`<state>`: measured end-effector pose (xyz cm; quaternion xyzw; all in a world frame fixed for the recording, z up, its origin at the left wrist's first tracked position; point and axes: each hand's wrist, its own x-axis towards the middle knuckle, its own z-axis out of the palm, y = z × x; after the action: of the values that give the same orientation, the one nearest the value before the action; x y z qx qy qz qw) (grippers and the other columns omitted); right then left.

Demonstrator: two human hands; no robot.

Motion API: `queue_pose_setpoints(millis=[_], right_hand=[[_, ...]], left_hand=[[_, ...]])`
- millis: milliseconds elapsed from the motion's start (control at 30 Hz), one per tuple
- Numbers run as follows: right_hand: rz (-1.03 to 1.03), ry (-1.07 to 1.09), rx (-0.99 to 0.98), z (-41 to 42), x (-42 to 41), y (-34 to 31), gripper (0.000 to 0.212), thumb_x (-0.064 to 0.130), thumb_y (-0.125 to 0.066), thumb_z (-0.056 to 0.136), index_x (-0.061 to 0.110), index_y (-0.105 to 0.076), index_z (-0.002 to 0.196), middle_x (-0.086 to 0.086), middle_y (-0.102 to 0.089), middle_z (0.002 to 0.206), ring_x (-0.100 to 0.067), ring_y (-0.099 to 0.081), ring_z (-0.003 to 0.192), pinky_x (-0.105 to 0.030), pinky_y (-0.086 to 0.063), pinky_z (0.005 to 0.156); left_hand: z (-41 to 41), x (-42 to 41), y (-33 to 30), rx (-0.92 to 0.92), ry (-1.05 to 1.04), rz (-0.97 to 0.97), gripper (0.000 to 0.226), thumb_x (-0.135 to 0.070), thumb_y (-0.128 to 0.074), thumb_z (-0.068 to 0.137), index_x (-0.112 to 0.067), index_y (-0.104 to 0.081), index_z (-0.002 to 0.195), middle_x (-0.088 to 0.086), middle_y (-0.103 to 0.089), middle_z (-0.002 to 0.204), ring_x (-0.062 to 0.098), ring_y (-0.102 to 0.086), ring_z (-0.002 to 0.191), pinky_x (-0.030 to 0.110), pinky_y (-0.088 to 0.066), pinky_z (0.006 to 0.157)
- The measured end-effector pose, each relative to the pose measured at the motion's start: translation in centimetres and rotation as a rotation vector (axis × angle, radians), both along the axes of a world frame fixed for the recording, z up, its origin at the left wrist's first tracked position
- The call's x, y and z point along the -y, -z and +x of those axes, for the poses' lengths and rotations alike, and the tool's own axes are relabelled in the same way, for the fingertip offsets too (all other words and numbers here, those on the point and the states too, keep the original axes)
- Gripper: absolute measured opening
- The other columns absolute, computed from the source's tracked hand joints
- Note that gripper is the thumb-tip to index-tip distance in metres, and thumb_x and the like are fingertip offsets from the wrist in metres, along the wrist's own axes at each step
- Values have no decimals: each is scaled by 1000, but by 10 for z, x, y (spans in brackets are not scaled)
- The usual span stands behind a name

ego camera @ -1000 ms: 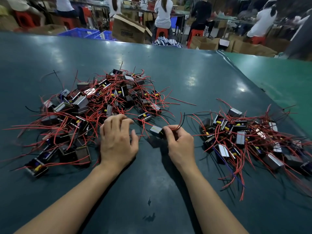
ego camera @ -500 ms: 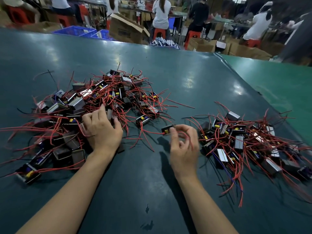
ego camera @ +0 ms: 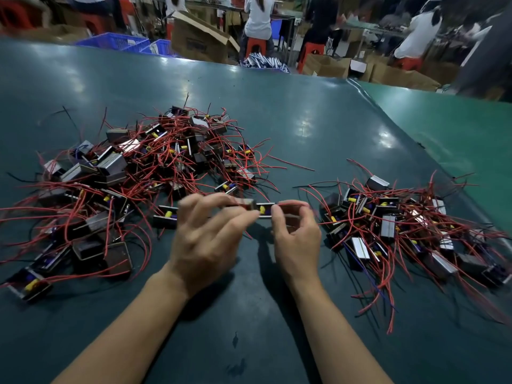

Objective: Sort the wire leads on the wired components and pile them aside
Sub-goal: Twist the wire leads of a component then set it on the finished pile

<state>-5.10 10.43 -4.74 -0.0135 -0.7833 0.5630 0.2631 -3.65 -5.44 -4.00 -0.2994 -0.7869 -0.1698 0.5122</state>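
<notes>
- Your dark green matte work table (ego camera: 277,128) runs from the near edge to a far edge in front of the seated people; a seam on the right meets a lighter green table surface (ego camera: 457,139); bare table lies between and behind the two piles, and in the near strip round your forearms.
- Beyond the far edge: blue plastic lattice crates (ego camera: 124,42), contents not discernible; an open brown cardboard carton (ego camera: 199,34), contents hidden; low brown cardboard boxes (ego camera: 332,66) on the right, contents unclear.
- The large tangled pile of small metal-framed components with red wire leads (ego camera: 138,176) lies on the left half of the table; the smaller pile of the same red-wired components (ego camera: 401,225) lies on the right, well apart from the first.
- The small rectangular metal-framed component with a yellow part (ego camera: 263,209) is above the table between the two piles, long axis roughly left to right, yellow part facing you.
- Your right hand (ego camera: 296,236) pinches the right end of this component between thumb and forefinger; its red lead (ego camera: 293,203) runs over the fingertips.
- Your left hand (ego camera: 210,234) is blurred, fingers curled toward the left end of the component; whether it grips it, you cannot tell.
</notes>
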Motion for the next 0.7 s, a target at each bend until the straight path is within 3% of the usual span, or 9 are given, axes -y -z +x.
queue_pose_setpoints(millis=[167, 300, 367, 467, 600, 700], right_hand=[[-199, -9, 28, 5, -2, -1, 8, 14, -64, 91, 17, -58, 86, 9, -63, 76, -2, -60, 62, -15, -45, 59], [-217, -56, 50, 7, -2, -2, 8, 14, -62, 93, 17, -59, 86, 6, -66, 78, -6, -63, 69, -23, -50, 64], [-260, -59, 40, 8, -2, -4, 11, 12, -59, 94, 18, -59, 85, 4, -68, 82, -5, -64, 72, -22, -51, 65], [-323, -80, 29, 9, -3, -5, 11, 6, -54, 95, 10, -63, 89, 12, -67, 83, 0, -61, 71, -14, -48, 63], [-430, -143, -9, 14, 0, -9, 18, -1, -48, 91, 14, -55, 85, -2, -72, 89, -8, -66, 78, -16, -51, 65], [-428, -110, -77, 15, 0, -13, 17, 0, -49, 92, 15, -53, 87, -3, -71, 90, -9, -65, 81, -17, -50, 69]], left_hand=[[0, -5, 1, 383, 299, -142, 13, -1, -76, 75, -8, -74, 85, 2, -72, 93, 26, -66, 103, 42, -50, 86], [8, 1, 2, 653, 379, 44, 13, 1, -67, 72, -6, -72, 82, 4, -71, 94, 18, -67, 101, 36, -53, 86], [8, 1, 1, 656, 338, 140, 10, -9, -75, 75, -7, -70, 84, 2, -70, 91, 14, -68, 87, 31, -54, 79], [4, 0, 2, 688, 228, 214, 26, -17, -83, 75, -8, -67, 93, -1, -64, 86, 10, -61, 77, 28, -51, 73], [3, -1, 6, 577, 162, 124, 10, -13, -74, 79, -8, -73, 87, 3, -63, 88, 23, -60, 81, 44, -48, 73], [3, 1, 4, 547, 157, 131, 7, -14, -73, 81, -7, -74, 84, 2, -68, 88, 24, -62, 79, 45, -49, 72]])
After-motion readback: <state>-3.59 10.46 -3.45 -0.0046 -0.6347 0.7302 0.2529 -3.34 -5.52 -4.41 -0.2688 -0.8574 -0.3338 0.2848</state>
